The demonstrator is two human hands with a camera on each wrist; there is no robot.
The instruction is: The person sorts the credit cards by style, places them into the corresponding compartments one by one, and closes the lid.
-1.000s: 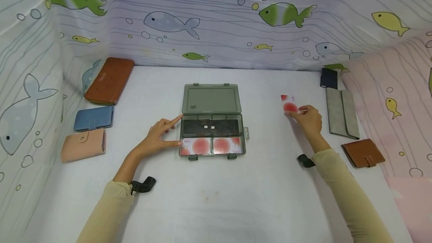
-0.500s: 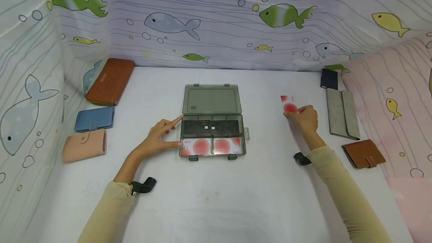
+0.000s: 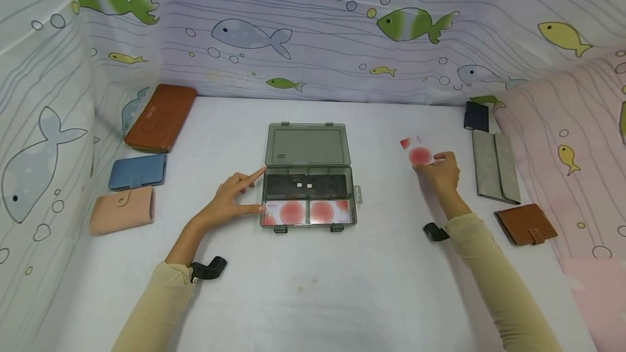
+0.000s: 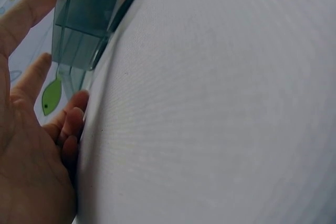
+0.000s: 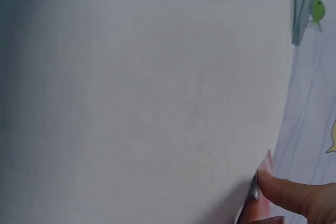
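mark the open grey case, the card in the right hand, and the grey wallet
grey case [image 3: 305,145]: head view, middle of the open lid.
card [image 3: 417,152]: head view, red circle on its face.
grey wallet [image 3: 494,165]: head view, middle of the flap.

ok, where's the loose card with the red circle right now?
Head view, right side: the card is pinched in the right hand, between the open box and the grey wallet.

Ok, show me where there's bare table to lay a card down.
Bare cloth lies between the open box and the right hand, and all along the near edge. The left side is crowded with wallets, the right side with the grey wallet.
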